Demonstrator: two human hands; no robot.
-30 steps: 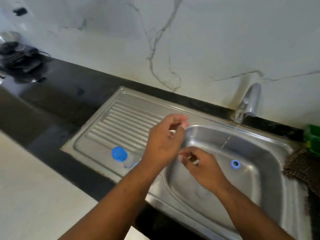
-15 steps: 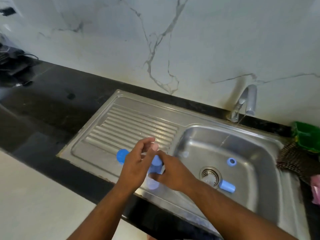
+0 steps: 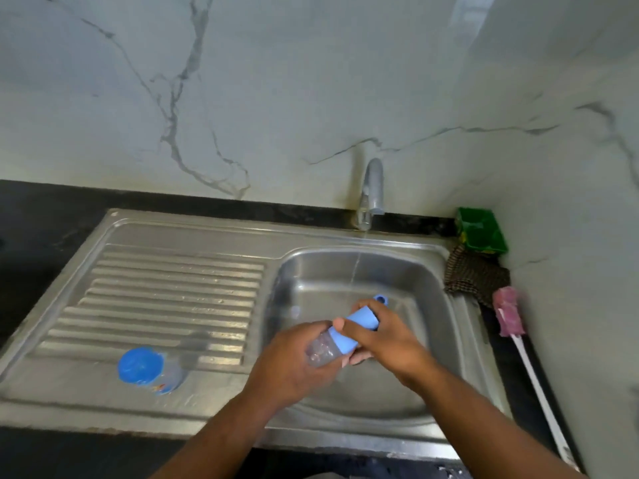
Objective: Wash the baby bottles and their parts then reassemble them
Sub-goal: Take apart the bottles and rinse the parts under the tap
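Note:
Over the sink basin point(image 3: 425, 281), my left hand point(image 3: 290, 364) grips the clear body of a baby bottle point(image 3: 321, 350). My right hand point(image 3: 383, 337) curls round the light blue cap point(image 3: 352, 330) on that bottle's top end. A blue ring point(image 3: 381, 299) lies in the basin just behind my right hand. A second bottle with a blue cap point(image 3: 145, 369) lies on its side on the ribbed draining board point(image 3: 173, 292), to the left of my hands. A thin stream of water falls from the tap point(image 3: 371, 191) into the basin.
A green tray point(image 3: 480, 231) stands in the back right corner, with a dark checked cloth point(image 3: 473, 274) in front of it. A bottle brush with a pink head point(image 3: 508, 316) and white handle lies along the right counter. Black countertop point(image 3: 38, 223) surrounds the sink.
Both hands moved right from the draining board to above the basin, carrying a bottle. The light blue cap that lay by the drain is now on the bottle, under my right hand.

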